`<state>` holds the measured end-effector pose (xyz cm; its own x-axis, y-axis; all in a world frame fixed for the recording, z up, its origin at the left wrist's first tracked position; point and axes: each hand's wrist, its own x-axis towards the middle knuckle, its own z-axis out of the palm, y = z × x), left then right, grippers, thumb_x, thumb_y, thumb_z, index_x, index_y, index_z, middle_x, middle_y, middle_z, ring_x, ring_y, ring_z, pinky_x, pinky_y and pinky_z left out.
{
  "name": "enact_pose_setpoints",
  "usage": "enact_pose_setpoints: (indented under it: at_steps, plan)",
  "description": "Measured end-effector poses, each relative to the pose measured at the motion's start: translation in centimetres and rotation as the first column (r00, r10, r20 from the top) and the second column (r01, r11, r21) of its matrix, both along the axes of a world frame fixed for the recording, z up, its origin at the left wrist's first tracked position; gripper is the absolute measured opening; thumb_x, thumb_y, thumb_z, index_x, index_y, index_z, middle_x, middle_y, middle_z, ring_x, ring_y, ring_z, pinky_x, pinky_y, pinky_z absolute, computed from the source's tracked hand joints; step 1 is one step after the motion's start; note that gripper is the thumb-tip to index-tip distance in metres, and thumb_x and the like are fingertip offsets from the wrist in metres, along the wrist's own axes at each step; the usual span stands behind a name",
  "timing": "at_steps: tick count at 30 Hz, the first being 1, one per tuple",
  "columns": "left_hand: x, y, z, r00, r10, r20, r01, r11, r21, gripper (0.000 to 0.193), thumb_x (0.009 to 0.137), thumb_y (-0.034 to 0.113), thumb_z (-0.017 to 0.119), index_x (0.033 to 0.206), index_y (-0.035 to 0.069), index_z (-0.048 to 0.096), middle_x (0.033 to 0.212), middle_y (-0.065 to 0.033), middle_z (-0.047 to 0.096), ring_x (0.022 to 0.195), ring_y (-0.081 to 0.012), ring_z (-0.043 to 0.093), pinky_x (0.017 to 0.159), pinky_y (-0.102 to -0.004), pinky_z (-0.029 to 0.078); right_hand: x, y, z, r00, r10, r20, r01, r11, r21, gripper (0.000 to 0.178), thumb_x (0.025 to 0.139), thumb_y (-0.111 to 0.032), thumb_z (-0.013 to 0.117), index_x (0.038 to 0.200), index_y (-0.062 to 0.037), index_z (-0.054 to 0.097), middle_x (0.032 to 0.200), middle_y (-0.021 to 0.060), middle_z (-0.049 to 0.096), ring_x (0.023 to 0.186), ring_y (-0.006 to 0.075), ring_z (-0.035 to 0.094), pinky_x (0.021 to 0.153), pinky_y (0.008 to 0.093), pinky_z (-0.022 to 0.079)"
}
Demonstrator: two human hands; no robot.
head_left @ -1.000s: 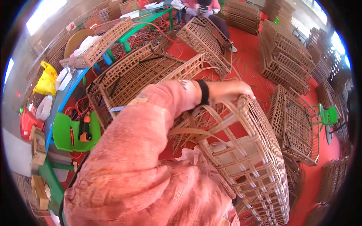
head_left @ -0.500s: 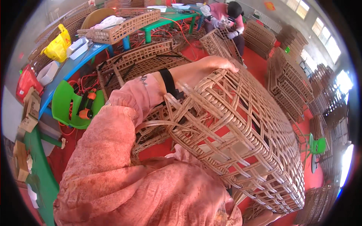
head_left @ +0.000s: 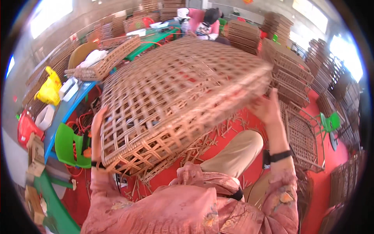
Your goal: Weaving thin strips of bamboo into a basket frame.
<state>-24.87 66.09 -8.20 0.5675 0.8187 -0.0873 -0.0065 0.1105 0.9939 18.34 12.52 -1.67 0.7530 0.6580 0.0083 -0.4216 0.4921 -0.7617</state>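
Observation:
A large rectangular basket [head_left: 187, 82] of woven brown cane is held up in front of me, its broad open-weave face turned up. It tilts, with the far right corner higher and smeared by motion. My left hand [head_left: 98, 123] is at its left side, the fingers partly hidden along the rim. At the right end, my right hand [head_left: 267, 109] grips the lower edge, thumb pointing up and fingers slightly blurred. Black bands circle both of my wrists.
Cane scraps [head_left: 208, 146] litter the red floor below. A green chair [head_left: 68, 146] bearing an orange-black tool stands left, beside a blue table [head_left: 70, 111]. Stacked woven panels [head_left: 290, 76] and another green chair [head_left: 330, 121] are right. A co-worker [head_left: 200, 23] sits at the back.
The basket has turned from standing steeply on my right to lying broad across the front. My left hand has moved from its top edge to its left side; my right hand has come into view.

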Motion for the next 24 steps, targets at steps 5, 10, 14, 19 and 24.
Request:
enact_pose_setpoints:
  at_steps: [5,10,14,19,24]
  plan:
    - [-5.3,4.6,-6.8,0.807,0.516,-0.288,-0.336,0.801,0.496,0.053,0.081,0.045,0.075,0.095,-0.006,0.068,0.096,-0.0109,0.066,0.079,-0.0176,0.057,0.076,-0.0334,0.045,-3.6,-0.2,-2.6,0.942,-0.075,-0.326,0.014,0.983,-0.184,0.084,0.092,-0.054,0.062,0.143,0.0042,0.029,0.140,0.0227,0.041,0.123,0.0372,0.049,0.099,0.0482,0.047]
    - [-3.3,10.7,-11.3,0.850,0.401,-0.342,-0.394,0.914,0.092,0.048,0.080,0.041,0.071,0.098,-0.004,0.067,0.095,-0.0106,0.064,0.075,-0.0247,0.058,0.062,-0.0420,0.049,-2.9,-9.7,-4.9,0.908,-0.263,-0.327,0.212,0.960,-0.184,0.053,0.096,-0.041,0.061,0.123,0.0019,0.046,0.128,0.0207,0.051,0.112,0.0319,0.057,0.089,0.0422,0.054]
    - [-6.1,14.8,-12.9,0.833,0.490,-0.255,-0.489,0.869,0.074,0.029,0.083,0.041,0.069,0.083,0.013,0.064,0.070,0.0001,0.046,0.059,-0.0161,0.044,0.053,-0.0334,0.042,-3.1,-17.8,-6.9,0.862,-0.379,-0.337,0.337,0.925,-0.177,0.046,0.097,-0.034,0.061,0.122,0.0026,0.047,0.124,0.0204,0.055,0.106,0.0307,0.061,0.084,0.0401,0.056]
    - [-1.9,9.6,-6.4,0.895,0.398,-0.202,-0.402,0.916,0.023,0.052,0.086,0.046,0.069,0.118,0.004,0.066,0.109,-0.0120,0.065,0.098,-0.0243,0.061,0.078,-0.0375,0.051,-6.3,-27.3,-8.0,0.687,-0.624,-0.371,0.595,0.777,-0.204,0.045,0.098,-0.025,0.059,0.129,0.0049,0.045,0.119,0.0187,0.058,0.103,0.0302,0.063,0.081,0.0367,0.057]
    - [-0.4,6.1,0.4,0.645,0.697,-0.312,0.098,0.329,0.939,0.062,0.090,0.037,0.070,0.131,-0.007,0.055,0.129,-0.0169,0.061,0.111,-0.0286,0.061,0.099,-0.0371,0.047,-9.5,-31.6,-6.7,0.573,-0.734,-0.365,0.724,0.662,-0.194,0.037,0.098,-0.023,0.060,0.123,0.0035,0.053,0.117,0.0147,0.060,0.103,0.0262,0.063,0.079,0.0335,0.057]
